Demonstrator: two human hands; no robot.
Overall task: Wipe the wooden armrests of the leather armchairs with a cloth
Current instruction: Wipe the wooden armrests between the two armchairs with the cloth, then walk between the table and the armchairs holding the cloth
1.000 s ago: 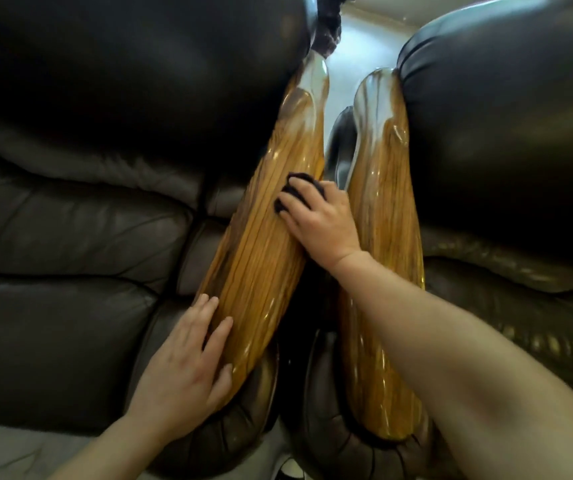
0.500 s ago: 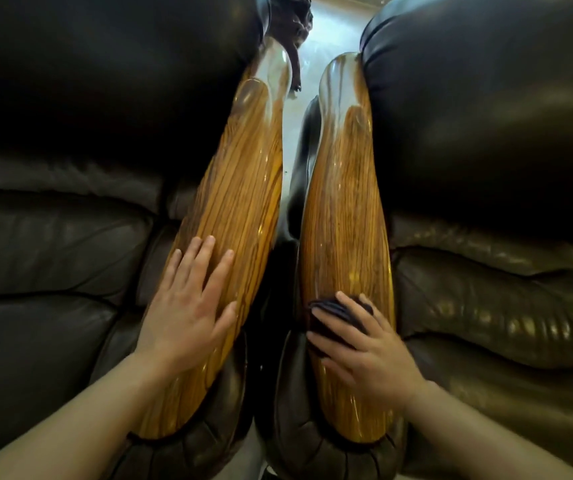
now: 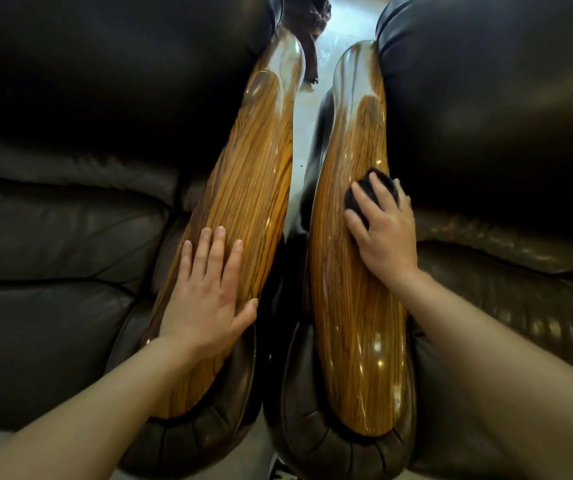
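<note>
Two glossy striped wooden armrests run side by side between two dark leather armchairs. My right hand [image 3: 382, 230] presses a small dark cloth [image 3: 375, 188] flat on the middle of the right armrest [image 3: 351, 327], close to its right edge. Most of the cloth is hidden under my fingers. My left hand [image 3: 205, 296] lies flat with fingers spread on the near half of the left armrest [image 3: 254, 174] and holds nothing.
The left armchair [image 3: 56, 237] and right armchair [image 3: 507, 133] flank the armrests with dark leather cushions. A narrow gap with pale floor [image 3: 304, 133] separates the two armrests. A dark carved wooden piece [image 3: 307, 26] stands at the far end of the gap.
My right hand with the cloth went from the left armrest to the near end of the right armrest, then slid up to its middle. My left hand shifted a little along the left armrest.
</note>
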